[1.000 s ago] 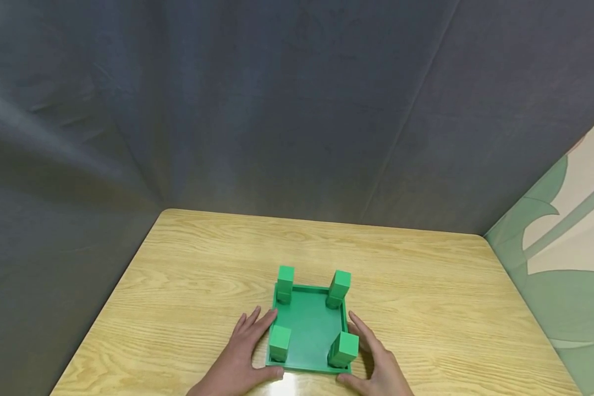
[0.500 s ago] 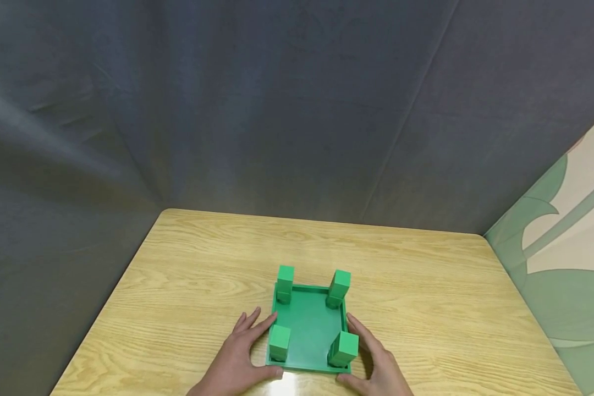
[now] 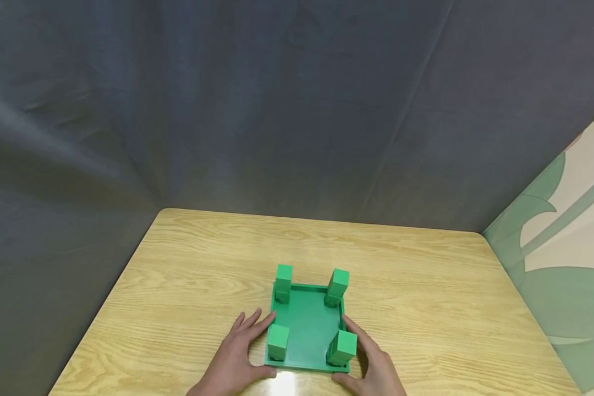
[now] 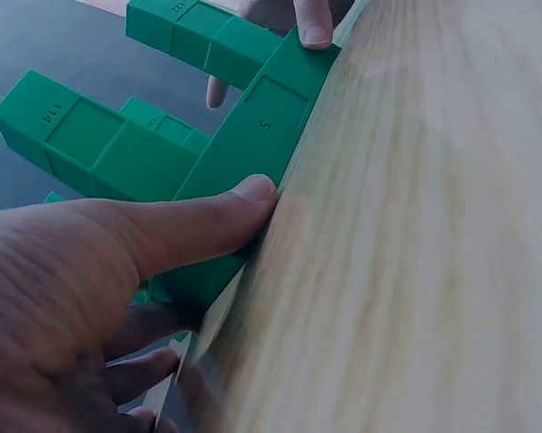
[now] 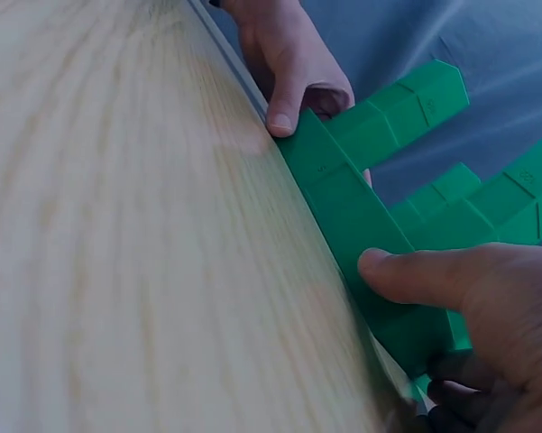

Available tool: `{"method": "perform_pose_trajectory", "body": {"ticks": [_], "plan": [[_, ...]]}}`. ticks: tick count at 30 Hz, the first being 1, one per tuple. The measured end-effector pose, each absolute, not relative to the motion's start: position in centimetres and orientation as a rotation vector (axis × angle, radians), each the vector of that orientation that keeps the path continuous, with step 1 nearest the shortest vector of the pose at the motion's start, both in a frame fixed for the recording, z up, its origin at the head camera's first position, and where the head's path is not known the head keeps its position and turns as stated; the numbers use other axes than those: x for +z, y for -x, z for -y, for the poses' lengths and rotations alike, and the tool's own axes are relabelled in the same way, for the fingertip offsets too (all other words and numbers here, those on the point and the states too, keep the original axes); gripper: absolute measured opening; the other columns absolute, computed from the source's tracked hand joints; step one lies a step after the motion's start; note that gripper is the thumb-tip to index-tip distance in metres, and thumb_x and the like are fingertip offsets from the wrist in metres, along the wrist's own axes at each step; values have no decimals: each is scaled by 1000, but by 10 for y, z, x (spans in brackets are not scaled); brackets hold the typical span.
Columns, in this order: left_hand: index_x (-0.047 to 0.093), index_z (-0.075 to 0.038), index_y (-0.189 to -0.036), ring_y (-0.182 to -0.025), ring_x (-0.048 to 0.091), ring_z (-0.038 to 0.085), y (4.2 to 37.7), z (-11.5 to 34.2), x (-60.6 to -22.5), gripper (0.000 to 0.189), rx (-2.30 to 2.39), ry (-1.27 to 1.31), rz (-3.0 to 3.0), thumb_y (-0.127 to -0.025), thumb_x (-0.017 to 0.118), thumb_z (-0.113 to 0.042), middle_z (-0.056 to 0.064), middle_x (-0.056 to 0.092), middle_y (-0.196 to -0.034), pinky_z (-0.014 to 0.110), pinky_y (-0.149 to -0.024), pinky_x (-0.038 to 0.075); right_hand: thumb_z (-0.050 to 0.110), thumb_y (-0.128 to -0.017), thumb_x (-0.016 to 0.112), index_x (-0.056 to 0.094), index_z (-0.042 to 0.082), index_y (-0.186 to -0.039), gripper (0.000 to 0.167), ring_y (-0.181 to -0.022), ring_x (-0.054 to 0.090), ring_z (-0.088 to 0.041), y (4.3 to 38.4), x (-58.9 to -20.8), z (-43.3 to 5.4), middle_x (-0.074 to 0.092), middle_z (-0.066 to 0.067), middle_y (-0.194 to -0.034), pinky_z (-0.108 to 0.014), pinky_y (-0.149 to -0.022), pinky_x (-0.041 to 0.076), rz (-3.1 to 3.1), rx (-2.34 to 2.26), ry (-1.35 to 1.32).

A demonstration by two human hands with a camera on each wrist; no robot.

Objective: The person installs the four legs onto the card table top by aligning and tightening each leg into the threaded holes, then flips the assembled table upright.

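A green square tray-like base (image 3: 307, 330) with a low rim lies on the table, a square post standing up at each corner. My left hand (image 3: 230, 357) grips its near left corner, thumb on the front side and fingers spread along the left side. At the near right corner, my right hand (image 3: 376, 371) holds it the same way. In the left wrist view, the left thumb (image 4: 243, 203) presses the side wall, and raised numbers mark the wall and the posts. The right wrist view shows the right thumb (image 5: 397, 271) against that same wall.
The wooden table (image 3: 203, 258) extends around the base. Dark grey cloth (image 3: 277, 110) hangs behind it and on the left. On the right is a fabric with a green leaf pattern (image 3: 569, 297).
The base stays in place while the head view shifts very slightly. The left thumb has slid a little left along the front, and the right fingers sit slightly closer to the right side.
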State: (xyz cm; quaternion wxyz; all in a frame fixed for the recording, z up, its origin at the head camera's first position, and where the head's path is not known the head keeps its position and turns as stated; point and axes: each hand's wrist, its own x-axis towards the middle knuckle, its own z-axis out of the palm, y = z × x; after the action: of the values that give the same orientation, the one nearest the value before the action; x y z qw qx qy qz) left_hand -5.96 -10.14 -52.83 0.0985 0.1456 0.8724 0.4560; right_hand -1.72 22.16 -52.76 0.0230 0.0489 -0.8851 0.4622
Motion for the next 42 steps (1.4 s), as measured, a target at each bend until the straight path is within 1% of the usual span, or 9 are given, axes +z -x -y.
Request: {"method": "perform_pose_trajectory", "body": {"ticks": [7,14,18,21,24,26,31,35,42], "plan": [[54,-22,-167,-160,24,65,60,101,-528,109,1374,-446,-2566,-71,106,-32,25,51,-167,85,-121,29,12,-65,108,58,30,-164,112,-139,65,-15,19,-525,-220,70,8,-151,-25,-120,43,2782,1493,-68],[49,-31,-170,-160,23,65,57,101,-527,110,1430,-399,-2517,-74,103,-35,17,49,-170,90,-119,24,19,-74,105,56,27,-165,103,-138,66,-13,19,-528,-223,69,3,-152,-12,-118,36,2672,1585,-188],[47,-41,-170,-159,26,64,55,101,-526,109,1458,-329,-2475,-76,102,-38,11,50,-170,94,-115,24,21,-81,102,54,22,-166,98,-134,68,-9,19,-531,-226,68,-5,-154,-8,-114,42,2583,1569,-318],[46,-45,-169,-157,30,65,54,100,-524,109,1477,-305,-2462,-76,102,-37,16,51,-168,92,-115,27,16,-82,100,52,18,-167,97,-134,67,-6,19,-529,-227,66,-12,-155,-10,-114,45,2536,1630,-359],[45,-39,-171,-154,40,61,55,99,-522,108,1519,-360,-2458,-79,101,-35,15,54,-166,83,-121,32,6,-83,98,50,13,-168,98,-135,66,-5,20,-524,-226,57,-23,-162,-15,-112,51,2477,1762,-372],[44,-30,-172,-149,52,51,56,98,-521,107,1602,-409,-2399,-81,100,-30,12,58,-163,65,-125,40,0,-83,96,49,9,-167,97,-134,67,-6,20,-520,-225,48,-29,-167,-20,-109,56,2432,1825,-384],[39,-17,-174,-134,70,31,59,96,-515,105,1831,-437,-2145,-86,96,-12,24,64,-153,29,-110,58,-6,-81,95,54,4,-163,92,-128,72,-11,19,-508,-224,45,-12,-171,-27,-104,62,2362,1823,-410],[41,-16,-173,-133,70,28,56,94,-508,106,1897,-396,-2064,-84,97,-7,27,62,-154,27,-106,60,-13,-79,93,55,-1,-161,91,-128,73,-12,18,-502,-227,50,4,-169,-26,-103,62,2298,1819,-460],[47,-5,-167,-130,72,23,49,89,-493,104,1887,-401,-2148,-80,102,-15,22,61,-156,20,-106,57,-19,-71,95,53,-9,-159,98,-125,74,-11,17,-497,-232,56,-5,-166,-27,-99,64,2209,1816,-537]]}}
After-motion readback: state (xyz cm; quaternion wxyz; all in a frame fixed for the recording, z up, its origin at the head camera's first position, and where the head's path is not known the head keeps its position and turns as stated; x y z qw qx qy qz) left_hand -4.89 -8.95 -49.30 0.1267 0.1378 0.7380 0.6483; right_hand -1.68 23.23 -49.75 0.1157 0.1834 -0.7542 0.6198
